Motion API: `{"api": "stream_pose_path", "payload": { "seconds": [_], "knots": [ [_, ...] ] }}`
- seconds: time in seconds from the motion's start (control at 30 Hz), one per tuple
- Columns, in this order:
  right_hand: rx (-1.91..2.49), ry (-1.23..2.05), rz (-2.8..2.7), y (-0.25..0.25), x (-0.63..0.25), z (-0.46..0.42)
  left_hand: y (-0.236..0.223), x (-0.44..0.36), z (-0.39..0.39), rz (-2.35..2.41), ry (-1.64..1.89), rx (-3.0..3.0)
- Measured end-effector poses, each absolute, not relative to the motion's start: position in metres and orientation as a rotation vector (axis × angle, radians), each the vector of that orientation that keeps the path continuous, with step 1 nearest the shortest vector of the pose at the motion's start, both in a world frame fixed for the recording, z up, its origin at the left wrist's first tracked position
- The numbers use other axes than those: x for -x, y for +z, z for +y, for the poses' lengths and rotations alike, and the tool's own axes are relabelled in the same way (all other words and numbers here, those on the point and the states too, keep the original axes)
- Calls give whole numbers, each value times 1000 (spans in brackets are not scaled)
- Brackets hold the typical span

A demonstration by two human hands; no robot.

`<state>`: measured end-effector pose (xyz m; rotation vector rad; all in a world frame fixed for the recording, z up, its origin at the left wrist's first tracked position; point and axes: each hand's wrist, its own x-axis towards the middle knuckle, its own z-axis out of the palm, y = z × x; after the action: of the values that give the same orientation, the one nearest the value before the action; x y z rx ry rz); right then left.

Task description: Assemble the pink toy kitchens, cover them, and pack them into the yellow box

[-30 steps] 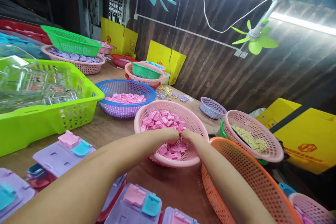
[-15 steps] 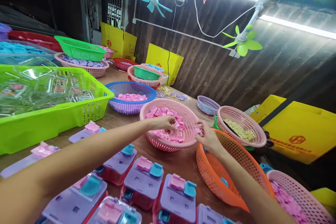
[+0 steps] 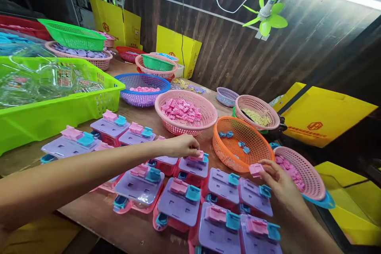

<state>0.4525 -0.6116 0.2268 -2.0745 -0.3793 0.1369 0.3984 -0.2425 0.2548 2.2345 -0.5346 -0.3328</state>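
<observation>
Several small boxes with purple lids point(image 3: 181, 202) stand in rows on the table, most with a pink and a blue plastic clip along the lid's edge. My left hand point(image 3: 186, 146) is closed on a small pink plastic clip point(image 3: 197, 156) at the far edge of one lid, beside its blue clip. Between the thumb and fingers of my right hand point(image 3: 279, 178) is another pink clip point(image 3: 256, 170), held above a lid point(image 3: 254, 196) with just a blue clip on it. A pink basket point(image 3: 208, 117) of loose pink clips point(image 3: 181, 110) sits beyond the boxes.
An orange basket point(image 3: 220, 152) with a few blue clips is right of the pink one. A green crate point(image 3: 59, 117) of clear plastic packs stands at left. Other baskets, such as the blue-rimmed one point(image 3: 143, 99), line the back; a yellow carton point(image 3: 327, 115) is at right.
Both hands have come back from the pink basket to the boxes, each with a pink clip. The left is now at a lid. My view has tilted downward.
</observation>
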Motion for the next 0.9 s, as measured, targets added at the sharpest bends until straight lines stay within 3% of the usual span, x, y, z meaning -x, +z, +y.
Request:
{"api": "stream_pose_path", "payload": {
  "seconds": [0.27, 0.5, 0.8, 0.9],
  "knots": [
    [2316, -9, -426, 234, -442, -629, 242, -402, -303, -594, -286, -2376],
    [2231, 257, -519, 219, -447, -629, 228, -423, -356, -599, -252, -2440],
    [2308, -41, -514, 185, -463, -631, 215, -431, -362, -516, -355, -2391],
    [2265, 46, -497, 187, -463, -629, 211, -432, -360, -446, -424, -2311]
  ]
}}
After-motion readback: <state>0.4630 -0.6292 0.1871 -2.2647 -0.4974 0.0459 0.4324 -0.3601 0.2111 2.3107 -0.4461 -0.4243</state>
